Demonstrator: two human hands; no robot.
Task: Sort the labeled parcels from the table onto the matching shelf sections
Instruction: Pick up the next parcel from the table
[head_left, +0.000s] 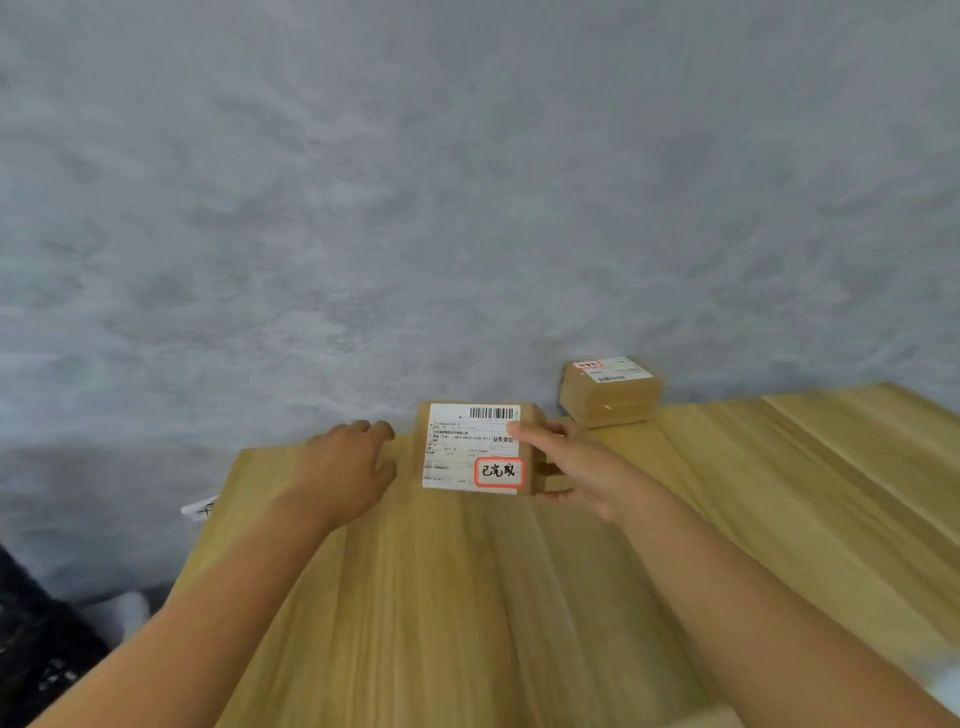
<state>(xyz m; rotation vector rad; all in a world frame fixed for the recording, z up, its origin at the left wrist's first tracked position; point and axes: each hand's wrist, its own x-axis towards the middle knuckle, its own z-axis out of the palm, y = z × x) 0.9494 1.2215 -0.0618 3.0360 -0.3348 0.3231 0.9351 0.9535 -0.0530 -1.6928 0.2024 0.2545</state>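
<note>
Now the right hand (566, 467) grips the labeled parcel (470, 447); the left hand (345, 467) hovers beside it, fingers loosely relaxed.

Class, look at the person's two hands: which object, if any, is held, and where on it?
The right hand grips the near parcel by its right side, thumb on its top label. The left hand holds nothing.

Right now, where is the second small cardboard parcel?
The small brown cardboard parcel sits at the wooden table's far edge, right of the hand-held labelled parcel.
</note>
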